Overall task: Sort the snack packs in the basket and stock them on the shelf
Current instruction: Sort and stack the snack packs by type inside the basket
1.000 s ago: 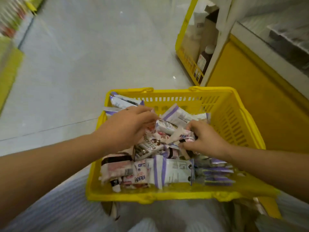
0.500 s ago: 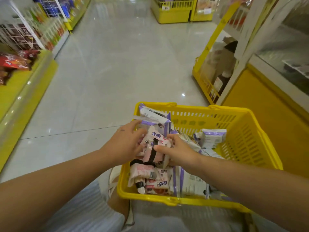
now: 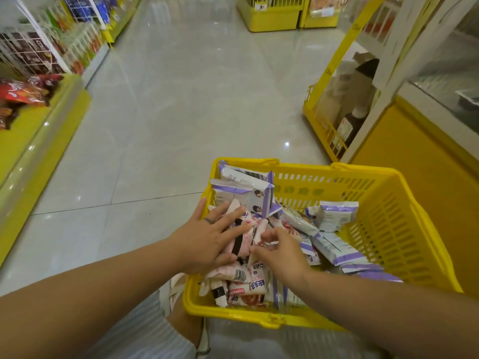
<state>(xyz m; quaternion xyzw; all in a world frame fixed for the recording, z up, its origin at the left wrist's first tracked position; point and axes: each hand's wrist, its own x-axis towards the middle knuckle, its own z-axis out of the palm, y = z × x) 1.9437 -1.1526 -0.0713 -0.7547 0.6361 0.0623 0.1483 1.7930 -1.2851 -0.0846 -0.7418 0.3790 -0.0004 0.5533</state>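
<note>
The right hand (image 3: 281, 252) has its fingers curled, thumb and fingertips pinching the pale edge of a pink pack (image 3: 260, 230) near the middle of the yellow basket (image 3: 269, 323). Just beside it, the left hand (image 3: 204, 239) lies flat with its fingers spread, pressing on the pile of pink snack packs (image 3: 234, 277) that fills the basket's near left part; its little finger lies at the left rim. A stack of white-and-purple packs (image 3: 245, 194) leans in the far left corner and rises above the rim. Loose purple-trimmed packs (image 3: 334, 215) lie toward the right side, where the slotted wall shows bare above them. The near rim sits over the person's striped clothing (image 3: 140, 330). Ahead and to the left, a wide aisle of glossy pale floor (image 3: 181, 112) runs away from the basket. A low yellow shelf (image 3: 39, 141) with red snack bags (image 3: 18, 95) borders it on the left. On the right, a yellow cabinet (image 3: 414, 177) stands close to the basket's right wall. Beyond that, a yellow wire rack (image 3: 318, 130) holds a dark bottle (image 3: 350, 124).
</note>
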